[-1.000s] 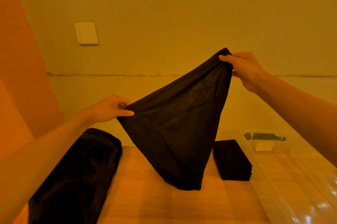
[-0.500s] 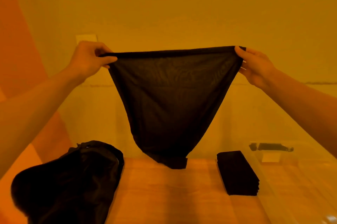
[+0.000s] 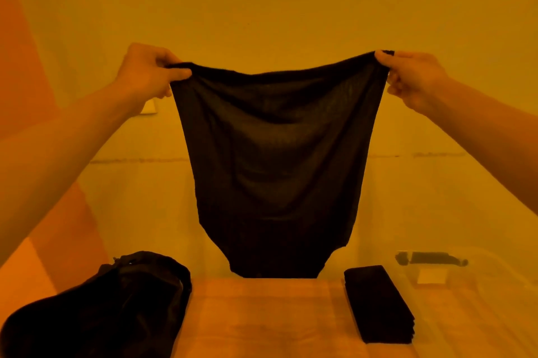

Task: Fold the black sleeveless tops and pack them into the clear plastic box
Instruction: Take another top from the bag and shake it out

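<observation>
Head view: the only label in sight is a small pale label (image 3: 431, 276) on the end wall of the clear plastic box (image 3: 477, 287), just below a dark latch (image 3: 431, 258); whatever is printed on it is too blurred to read, and no brand mark can be made out on any of the cloth

The black top (image 3: 273, 159) hangs in the air in front of the wall, spread wide between the two hands. The left hand (image 3: 145, 72) pinches one upper corner between thumb and curled fingers, and the right hand (image 3: 413, 78) pinches the other corner the same way. The top edge sags a little in the middle. The cloth is thin and slightly see-through, with soft vertical folds, and narrows downward to a rounded lower end that hangs just above the far edge of the wooden surface (image 3: 262, 320); whether it touches the wood cannot be told

On the surface at the left lies a loose heap of black tops (image 3: 116, 308), crumpled and unfolded. At the right a neat folded stack (image 3: 378, 302) of black cloth sits just beside the box, outside its near wall as far as can be judged. A pale wall switch (image 3: 150, 108) shows partly behind the left wrist
</observation>
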Tool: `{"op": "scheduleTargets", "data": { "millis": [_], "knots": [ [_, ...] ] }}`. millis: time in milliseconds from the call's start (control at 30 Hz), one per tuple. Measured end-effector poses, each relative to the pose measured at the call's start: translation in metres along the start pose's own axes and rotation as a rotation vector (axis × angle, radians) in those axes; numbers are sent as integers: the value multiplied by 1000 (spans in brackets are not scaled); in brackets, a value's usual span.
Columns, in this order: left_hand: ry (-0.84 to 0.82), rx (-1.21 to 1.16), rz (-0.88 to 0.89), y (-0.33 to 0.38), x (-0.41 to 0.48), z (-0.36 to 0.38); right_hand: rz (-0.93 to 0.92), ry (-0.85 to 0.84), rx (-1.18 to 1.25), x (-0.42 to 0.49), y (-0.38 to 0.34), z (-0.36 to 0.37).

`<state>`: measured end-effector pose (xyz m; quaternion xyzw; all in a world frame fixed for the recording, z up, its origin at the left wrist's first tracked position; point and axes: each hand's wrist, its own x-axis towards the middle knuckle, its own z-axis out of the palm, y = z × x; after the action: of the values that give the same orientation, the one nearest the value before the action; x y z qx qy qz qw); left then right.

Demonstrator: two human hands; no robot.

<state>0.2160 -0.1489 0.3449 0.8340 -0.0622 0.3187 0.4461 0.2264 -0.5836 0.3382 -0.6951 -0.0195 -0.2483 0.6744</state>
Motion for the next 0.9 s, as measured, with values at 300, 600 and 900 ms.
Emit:
{"op": "scheduleTargets", "data": {
  "millis": [300, 600, 900],
  "knots": [
    [-157, -168, -209, -42, -1, 35, 199, -66, -142, 17, 52, -4],
    [-107, -187, -56, -57, -50, 15, 47, -59, -40, -45, 68, -14],
    [-151, -210, -183, -88, -253, -35, -39, -78, -100, -249, 114, -77]
  ]
}}
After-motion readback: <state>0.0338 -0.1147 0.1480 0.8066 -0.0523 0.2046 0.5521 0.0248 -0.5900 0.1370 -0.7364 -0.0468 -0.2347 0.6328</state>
